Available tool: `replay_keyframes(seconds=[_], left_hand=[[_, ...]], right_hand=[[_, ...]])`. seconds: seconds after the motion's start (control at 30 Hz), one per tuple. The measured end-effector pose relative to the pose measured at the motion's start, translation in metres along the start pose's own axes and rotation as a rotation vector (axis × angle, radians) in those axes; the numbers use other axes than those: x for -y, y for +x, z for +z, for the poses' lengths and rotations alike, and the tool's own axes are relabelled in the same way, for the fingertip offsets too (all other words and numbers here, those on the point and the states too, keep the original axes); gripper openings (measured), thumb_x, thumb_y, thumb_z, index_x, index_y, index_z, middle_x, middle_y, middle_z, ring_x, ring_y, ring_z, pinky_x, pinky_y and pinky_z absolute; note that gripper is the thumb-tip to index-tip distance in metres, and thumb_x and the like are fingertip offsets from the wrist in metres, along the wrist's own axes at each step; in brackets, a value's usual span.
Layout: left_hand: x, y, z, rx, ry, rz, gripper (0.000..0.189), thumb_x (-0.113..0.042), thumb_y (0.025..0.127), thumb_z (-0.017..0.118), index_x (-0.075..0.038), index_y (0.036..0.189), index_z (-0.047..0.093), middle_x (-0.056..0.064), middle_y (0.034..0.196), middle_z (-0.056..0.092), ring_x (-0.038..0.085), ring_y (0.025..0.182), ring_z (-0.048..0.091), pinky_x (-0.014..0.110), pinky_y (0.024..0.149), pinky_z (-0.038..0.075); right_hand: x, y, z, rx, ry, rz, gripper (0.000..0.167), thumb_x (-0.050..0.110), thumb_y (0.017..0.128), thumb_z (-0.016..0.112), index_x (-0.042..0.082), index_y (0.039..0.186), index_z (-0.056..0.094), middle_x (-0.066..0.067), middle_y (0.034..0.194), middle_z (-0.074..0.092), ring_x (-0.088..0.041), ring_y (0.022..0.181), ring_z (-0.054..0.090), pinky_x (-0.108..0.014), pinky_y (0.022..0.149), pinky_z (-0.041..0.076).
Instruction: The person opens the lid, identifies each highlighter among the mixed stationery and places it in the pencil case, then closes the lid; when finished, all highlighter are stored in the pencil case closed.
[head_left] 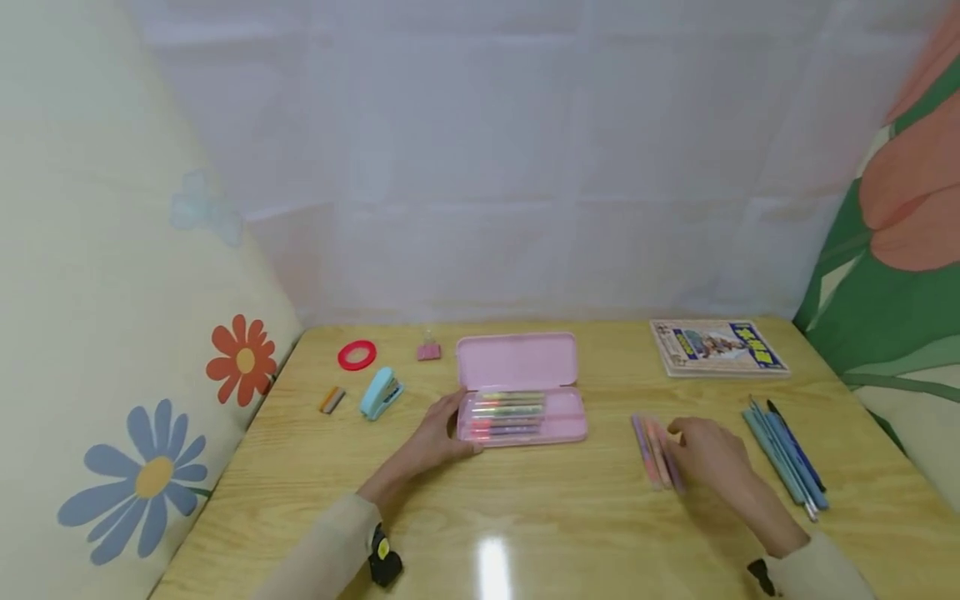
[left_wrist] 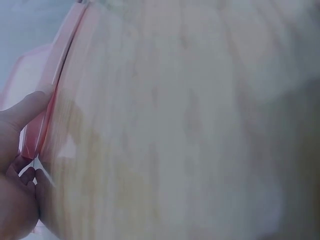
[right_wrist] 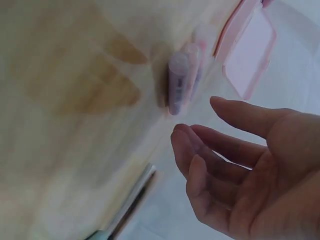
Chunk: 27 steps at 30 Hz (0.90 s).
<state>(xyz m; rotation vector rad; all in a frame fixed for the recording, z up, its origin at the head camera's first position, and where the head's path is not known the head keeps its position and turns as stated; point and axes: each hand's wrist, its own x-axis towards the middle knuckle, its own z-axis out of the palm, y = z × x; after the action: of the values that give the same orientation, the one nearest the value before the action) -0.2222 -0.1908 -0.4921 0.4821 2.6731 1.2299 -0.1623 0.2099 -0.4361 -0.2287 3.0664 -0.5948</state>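
Observation:
A pink pencil case (head_left: 564, 427) lies with its lid (head_left: 517, 360) raised at the back; several coloured pens (head_left: 510, 410) lie side by side inside it. At its left end my left hand (head_left: 433, 435) grips the case, the thumb (left_wrist: 34, 106) against the front edge in the left wrist view. To the right, a few pastel pens (head_left: 649, 452) lie together on the table. My right hand (head_left: 711, 454) hovers beside them, and the right wrist view shows its thumb and bent fingers apart, holding nothing, close to the pen ends (right_wrist: 178, 82).
Blue pencils and pens (head_left: 787, 458) lie right of my right hand, with a booklet (head_left: 718, 348) behind. On the left are a blue stapler (head_left: 382, 393), an eraser (head_left: 332, 400), a red tape ring (head_left: 357, 355) and a pink binder clip (head_left: 429, 350).

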Motion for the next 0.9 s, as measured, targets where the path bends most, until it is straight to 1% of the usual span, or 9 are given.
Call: replay_keyframes(seconds=[0.1, 0.23, 0.4, 0.57, 0.63, 0.73, 0.83, 0.9], left_hand=[[0.001, -0.001, -0.003, 0.008, 0.016, -0.010, 0.101, -0.035, 0.078, 0.080, -0.009, 0.154, 0.019, 0.015, 0.155, 0.026, 0.034, 0.141, 0.022, 0.054, 0.112, 0.023], [0.002, -0.001, -0.004, 0.008, 0.028, -0.010, 0.101, -0.035, 0.078, 0.080, -0.009, 0.154, 0.019, 0.015, 0.155, 0.025, 0.034, 0.141, 0.022, 0.053, 0.112, 0.023], [0.003, -0.001, -0.004, 0.008, 0.028, -0.012, 0.102, -0.036, 0.078, 0.080, -0.009, 0.154, 0.017, 0.015, 0.156, 0.024, 0.034, 0.141, 0.021, 0.053, 0.112, 0.022], [0.003, -0.001, -0.003, 0.006, 0.035, -0.003, 0.102, -0.038, 0.078, 0.079, -0.008, 0.154, 0.017, 0.015, 0.156, 0.024, 0.035, 0.141, 0.020, 0.054, 0.112, 0.022], [0.003, -0.001, -0.003, 0.005, 0.034, -0.001, 0.102, -0.037, 0.078, 0.079, -0.007, 0.154, 0.018, 0.016, 0.155, 0.024, 0.036, 0.141, 0.020, 0.054, 0.112, 0.022], [0.001, -0.001, -0.002, 0.008, 0.033, -0.010, 0.102, -0.036, 0.079, 0.079, -0.008, 0.154, 0.017, 0.016, 0.156, 0.024, 0.035, 0.141, 0.020, 0.054, 0.113, 0.021], [-0.001, -0.001, -0.002, 0.009, 0.032, -0.013, 0.101, -0.034, 0.079, 0.079, -0.008, 0.154, 0.018, 0.018, 0.155, 0.024, 0.036, 0.141, 0.022, 0.054, 0.112, 0.022], [-0.002, 0.000, -0.001, 0.010, 0.033, -0.015, 0.100, -0.034, 0.079, 0.080, -0.007, 0.154, 0.018, 0.018, 0.155, 0.025, 0.036, 0.141, 0.022, 0.054, 0.112, 0.022]], right_hand=[[-0.004, -0.009, 0.003, 0.027, 0.019, 0.032, 0.028, 0.015, 0.089, 0.063, -0.007, 0.106, 0.067, -0.007, 0.080, 0.067, -0.016, 0.063, 0.058, -0.034, 0.049, 0.045], [-0.007, -0.012, 0.008, 0.037, 0.026, 0.036, 0.027, 0.013, 0.089, 0.064, -0.008, 0.106, 0.065, -0.006, 0.080, 0.068, -0.016, 0.062, 0.057, -0.033, 0.049, 0.045], [-0.010, -0.014, 0.009, 0.014, 0.023, 0.032, 0.019, 0.011, 0.087, 0.066, -0.006, 0.097, 0.066, -0.006, 0.078, 0.066, -0.017, 0.061, 0.056, -0.034, 0.049, 0.045], [-0.012, -0.019, 0.006, 0.045, 0.008, 0.064, 0.012, 0.011, 0.081, 0.072, 0.001, 0.085, 0.067, -0.005, 0.076, 0.064, -0.019, 0.062, 0.056, -0.035, 0.049, 0.045], [-0.014, -0.021, 0.006, 0.053, 0.008, 0.068, 0.010, 0.009, 0.080, 0.074, 0.003, 0.081, 0.066, -0.004, 0.072, 0.062, -0.019, 0.061, 0.055, -0.035, 0.049, 0.044], [-0.019, -0.022, 0.006, 0.039, -0.012, 0.063, 0.008, 0.006, 0.078, 0.073, 0.004, 0.078, 0.065, -0.003, 0.070, 0.061, -0.019, 0.060, 0.055, -0.035, 0.048, 0.044], [-0.025, -0.020, 0.003, 0.019, -0.023, 0.066, 0.005, 0.005, 0.079, 0.070, 0.002, 0.081, 0.067, -0.004, 0.070, 0.062, -0.019, 0.060, 0.056, -0.036, 0.049, 0.044], [-0.027, -0.018, 0.000, -0.009, -0.028, 0.054, 0.005, 0.004, 0.080, 0.069, 0.001, 0.083, 0.068, -0.004, 0.071, 0.063, -0.019, 0.061, 0.056, -0.036, 0.049, 0.044]])
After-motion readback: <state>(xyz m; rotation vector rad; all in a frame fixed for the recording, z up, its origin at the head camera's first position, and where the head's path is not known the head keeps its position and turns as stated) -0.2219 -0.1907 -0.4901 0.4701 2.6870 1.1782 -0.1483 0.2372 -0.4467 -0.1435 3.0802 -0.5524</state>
